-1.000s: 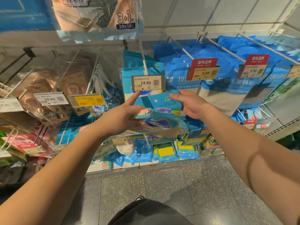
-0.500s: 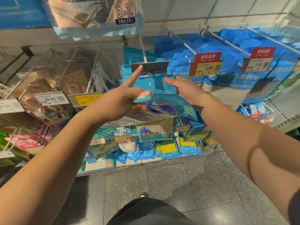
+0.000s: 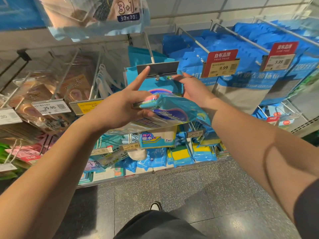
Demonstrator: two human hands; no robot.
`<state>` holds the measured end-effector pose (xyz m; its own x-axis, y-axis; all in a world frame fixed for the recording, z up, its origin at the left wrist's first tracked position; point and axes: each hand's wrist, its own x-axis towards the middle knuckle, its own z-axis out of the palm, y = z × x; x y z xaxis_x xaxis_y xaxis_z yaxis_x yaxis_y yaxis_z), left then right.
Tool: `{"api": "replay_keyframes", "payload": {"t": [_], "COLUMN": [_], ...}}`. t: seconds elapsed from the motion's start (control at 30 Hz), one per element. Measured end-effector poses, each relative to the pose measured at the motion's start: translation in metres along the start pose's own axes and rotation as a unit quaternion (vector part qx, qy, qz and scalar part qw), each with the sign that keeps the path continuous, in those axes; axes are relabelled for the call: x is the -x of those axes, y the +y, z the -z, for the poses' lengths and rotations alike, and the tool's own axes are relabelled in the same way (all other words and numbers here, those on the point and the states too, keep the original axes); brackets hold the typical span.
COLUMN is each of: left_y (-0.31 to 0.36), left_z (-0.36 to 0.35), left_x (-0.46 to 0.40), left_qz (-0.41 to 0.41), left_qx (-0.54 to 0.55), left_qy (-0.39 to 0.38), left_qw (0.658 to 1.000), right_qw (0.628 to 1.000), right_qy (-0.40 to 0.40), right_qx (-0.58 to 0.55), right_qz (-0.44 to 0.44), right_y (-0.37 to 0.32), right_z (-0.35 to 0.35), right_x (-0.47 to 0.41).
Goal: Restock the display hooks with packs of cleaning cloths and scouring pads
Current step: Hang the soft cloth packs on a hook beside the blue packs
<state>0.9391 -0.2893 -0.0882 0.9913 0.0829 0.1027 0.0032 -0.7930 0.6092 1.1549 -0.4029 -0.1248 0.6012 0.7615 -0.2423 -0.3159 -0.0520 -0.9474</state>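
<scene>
Speckled shop floor below; L hand (image 3: 119,109) grips glossy crinkly cloth pack (image 3: 172,112)

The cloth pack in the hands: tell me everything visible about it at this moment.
The cloth pack is a glossy blue plastic bag with a dark blue oval logo and a clear part showing stacked pink, yellow and green cloth edges. It lies nearly flat, tilted, in front of the centre hook, below its flipped-up price-tag holder. The left hand grips its near-left edge, forefinger pointing up at the holder. The right hand holds the far end near the hook tip. It is not yet hung.
</scene>
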Motion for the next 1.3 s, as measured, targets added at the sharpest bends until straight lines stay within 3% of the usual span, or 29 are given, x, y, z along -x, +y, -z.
{"api": "replay_keyframes", "payload": {"t": [0.37, 0.57, 0.7, 0.93, 1.1, 1.2, 1.3], "left_y": [-0.015, -0.015, -0.016, -0.021, -0.015, -0.002, 0.004], "left_z": [0.007, 0.01, 0.012, 0.006, -0.004, -0.005, -0.007], "left_x": [0.0, 0.0, 0.001, -0.001, 0.001, 0.004, 0.006], "left_qz": [0.003, 0.023, 0.039, 0.029, 0.047, 0.056, 0.061], "left_qx": [-0.001, -0.039, -0.052, -0.062, -0.015, 0.057, 0.109], "left_qy": [-0.001, -0.004, 0.0, 0.034, 0.056, 0.055, 0.06], "left_qw": [1.0, 0.999, 0.998, 0.997, 0.997, 0.995, 0.99], "right_qw": [0.994, 0.973, 0.968, 0.978, 0.988, 0.988, 0.988], "right_qy": [0.062, 0.11, 0.136, 0.119, 0.142, 0.065, -0.028], "right_qx": [0.083, 0.19, 0.191, 0.156, -0.055, -0.129, -0.133], "right_qz": [0.039, 0.072, 0.085, 0.071, 0.026, 0.054, 0.071], "right_y": [0.011, 0.044, 0.021, 0.026, 0.056, 0.072, 0.068], "right_z": [-0.007, 0.009, -0.008, 0.017, 0.061, 0.077, 0.075], "right_x": [-0.038, -0.121, -0.069, -0.008, 0.043, 0.075, 0.096]}}
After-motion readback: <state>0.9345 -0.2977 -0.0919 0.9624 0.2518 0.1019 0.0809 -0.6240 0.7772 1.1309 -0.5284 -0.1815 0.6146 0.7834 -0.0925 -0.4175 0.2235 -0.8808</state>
